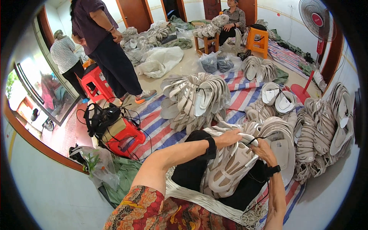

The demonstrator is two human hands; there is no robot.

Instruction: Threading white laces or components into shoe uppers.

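A bundle of beige and white shoe uppers point(230, 168) rests on my lap, toes toward me. My left hand point(229, 138) is closed on the far collar edge of the uppers. On the right side of the same bundle, my right hand point(265, 152) grips the edge, beside a black cord point(262, 137) that sticks out between the hands. The fingers partly hide where the cord runs. Below the bundle, a hank of white laces point(195, 195) lies across my lap. More nested uppers point(281, 143) stand close to my right hand.
Tied shoe-upper bundles point(197, 96) sit ahead on a striped sheet point(159, 122); others lean at the right wall point(306, 138). A red stool point(126, 138) carries tangled black cables. A person point(103, 46) stands at the left, another point(234, 23) sits behind. A fan point(317, 21) stands right.
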